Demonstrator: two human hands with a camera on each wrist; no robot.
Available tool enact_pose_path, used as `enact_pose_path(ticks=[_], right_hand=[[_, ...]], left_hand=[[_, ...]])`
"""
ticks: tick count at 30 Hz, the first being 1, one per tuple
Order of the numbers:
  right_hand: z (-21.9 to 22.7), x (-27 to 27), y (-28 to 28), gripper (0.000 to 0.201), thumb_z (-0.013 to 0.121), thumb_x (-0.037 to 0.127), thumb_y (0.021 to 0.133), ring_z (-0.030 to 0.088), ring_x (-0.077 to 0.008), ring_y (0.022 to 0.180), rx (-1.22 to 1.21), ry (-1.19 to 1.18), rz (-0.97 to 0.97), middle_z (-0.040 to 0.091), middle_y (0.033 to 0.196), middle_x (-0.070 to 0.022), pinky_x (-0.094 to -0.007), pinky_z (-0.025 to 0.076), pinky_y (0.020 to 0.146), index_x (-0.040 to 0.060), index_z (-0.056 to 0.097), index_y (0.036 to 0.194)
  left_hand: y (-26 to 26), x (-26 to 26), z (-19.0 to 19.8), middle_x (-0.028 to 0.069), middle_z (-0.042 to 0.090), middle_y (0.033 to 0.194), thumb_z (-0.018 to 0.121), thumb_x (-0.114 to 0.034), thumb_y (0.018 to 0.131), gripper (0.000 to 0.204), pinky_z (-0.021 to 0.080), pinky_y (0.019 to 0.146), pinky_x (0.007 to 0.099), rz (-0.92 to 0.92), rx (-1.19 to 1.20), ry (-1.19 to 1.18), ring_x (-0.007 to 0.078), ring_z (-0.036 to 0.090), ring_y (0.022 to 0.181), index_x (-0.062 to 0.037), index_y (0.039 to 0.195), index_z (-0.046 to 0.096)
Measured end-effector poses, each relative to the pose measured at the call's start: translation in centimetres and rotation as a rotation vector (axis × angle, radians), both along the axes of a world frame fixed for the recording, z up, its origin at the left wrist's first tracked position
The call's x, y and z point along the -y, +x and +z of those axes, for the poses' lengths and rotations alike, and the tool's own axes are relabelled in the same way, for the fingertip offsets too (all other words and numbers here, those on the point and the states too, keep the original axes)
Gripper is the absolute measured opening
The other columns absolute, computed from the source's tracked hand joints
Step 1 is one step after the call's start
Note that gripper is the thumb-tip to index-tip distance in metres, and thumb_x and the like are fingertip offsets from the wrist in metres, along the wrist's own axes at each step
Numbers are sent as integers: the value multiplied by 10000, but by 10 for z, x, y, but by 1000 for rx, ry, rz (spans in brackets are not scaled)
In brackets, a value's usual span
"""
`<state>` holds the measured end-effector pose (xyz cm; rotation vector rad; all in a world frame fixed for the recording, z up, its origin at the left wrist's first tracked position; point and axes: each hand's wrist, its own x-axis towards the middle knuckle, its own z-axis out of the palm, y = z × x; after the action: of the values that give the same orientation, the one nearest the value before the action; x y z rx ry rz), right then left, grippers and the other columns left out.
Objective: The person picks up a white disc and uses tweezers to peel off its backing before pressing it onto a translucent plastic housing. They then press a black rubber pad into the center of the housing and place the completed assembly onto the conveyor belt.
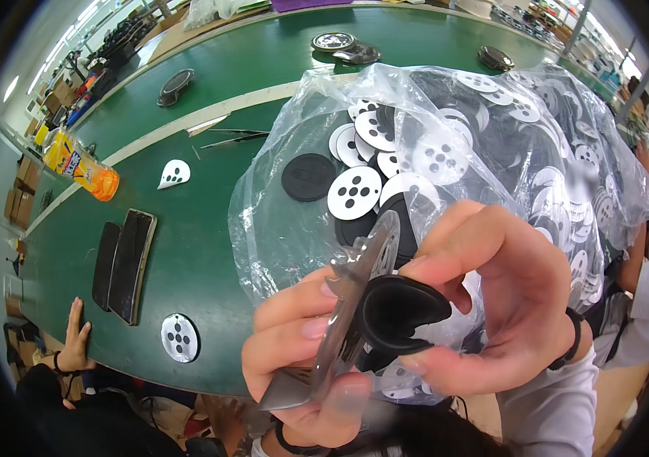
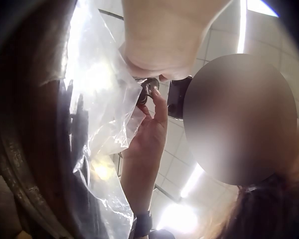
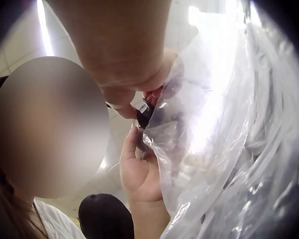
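In the head view my left hand [image 1: 302, 343] grips a shiny grey round part [image 1: 340, 320] with notched edges, tilted nearly on its edge. My right hand [image 1: 515, 297] pinches a soft black pad [image 1: 397, 312] between thumb and fingertip, bending it into a curve right beside the grey part. Just behind the hands lies a clear plastic bag [image 1: 271, 236] with several white discs with black holes [image 1: 354, 193] and a plain black disc [image 1: 308, 177] on and in it. Both wrist views show the hands close together, the held pieces mostly hidden by fingers and plastic.
On the green table [image 1: 210, 282] lie a phone [image 1: 132, 266], a loose dotted disc [image 1: 180, 337], a white sticker [image 1: 174, 174], tweezers [image 1: 237, 138] and an orange drink bottle [image 1: 84, 169]. Similar round parts [image 1: 176, 87] sit farther back. Another person's hand [image 1: 75, 341] rests at the left edge.
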<state>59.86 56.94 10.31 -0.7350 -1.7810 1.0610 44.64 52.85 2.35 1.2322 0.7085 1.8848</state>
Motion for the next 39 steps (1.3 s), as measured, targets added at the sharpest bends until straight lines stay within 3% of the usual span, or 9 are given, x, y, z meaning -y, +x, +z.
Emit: enact_pose_path(ticks=[1, 5, 14, 16, 20, 22, 23, 25, 39], right_hand=[[1, 0, 1, 425, 769, 30, 526, 477, -80, 662, 33, 2, -16, 570, 789, -71, -187, 331, 521, -9, 568, 898], [1, 1, 1, 505, 813, 70, 462, 481, -78, 671, 68, -14, -53, 571, 793, -60, -186, 318, 513, 9, 568, 899], [5, 2, -3, 599, 864, 121, 417, 472, -67, 674, 133, 31, -123, 535, 784, -28, -184, 311, 541, 36, 538, 912], [4, 1, -3, 608, 867, 126, 419, 470, -66, 674, 128, 41, -117, 531, 793, -29, -183, 311, 545, 36, 534, 920], [2, -2, 0, 619, 871, 128, 422, 466, -66, 673, 124, 79, -115, 525, 808, -30, -182, 314, 551, 35, 531, 931], [-12, -5, -14, 621, 871, 132, 425, 465, -66, 672, -30, 129, -163, 525, 803, -30, -184, 312, 549, 33, 532, 936], [-17, -6, -18, 622, 870, 136, 428, 465, -66, 672, -183, 182, -210, 524, 798, -29, -186, 310, 547, 31, 533, 940], [-14, -4, -12, 621, 866, 141, 430, 469, -67, 677, -102, 174, -222, 524, 793, -28, -189, 307, 543, 32, 534, 943], [-9, -10, -10, 636, 856, 197, 407, 506, -108, 653, 128, 434, -227, 557, 785, -48, -208, 303, 495, 18, 585, 954]], left_hand=[[-2, 1, -3, 218, 470, 1108, 674, -162, 763, 434, 381, 941, 438, -67, 69, 0, 302, 502, 1055, -12, 1089, 429], [1, 8, 7, 225, 460, 1120, 682, -167, 756, 448, 386, 938, 426, -67, 115, -136, 300, 510, 1044, -15, 1090, 426], [8, -4, 2, 243, 448, 1137, 486, -443, 877, 488, 426, 867, 384, 77, -44, 39, 286, 521, 1016, -19, 1107, 417], [3, -10, -7, 229, 476, 1159, 552, -273, 824, 541, 407, 904, 407, -28, 137, 195, 300, 502, 1046, 34, 1235, 376], [6, -12, -11, 232, 448, 1205, 498, -315, 840, 612, 410, 908, 407, -138, 187, 213, 307, 489, 1073, 58, 1284, 302], [27, -3, 3, 210, 444, 1218, 495, -308, 833, 595, 399, 919, 415, 88, 658, 18, 317, 481, 1082, 48, 1274, 313], [22, -4, -4, 210, 444, 1218, 495, -308, 833, 595, 399, 919, 415, 87, 657, 16, 317, 481, 1082, 48, 1274, 313], [8, -11, -21, 183, 459, 1199, 504, -299, 838, 543, 382, 923, 431, -71, 381, 151, 305, 485, 1056, 23, 1252, 360], [17, -28, 2, 232, 474, 1150, 490, -331, 828, 556, 416, 878, 441, 72, 385, 70, 328, 511, 1024, 38, 1222, 357]])
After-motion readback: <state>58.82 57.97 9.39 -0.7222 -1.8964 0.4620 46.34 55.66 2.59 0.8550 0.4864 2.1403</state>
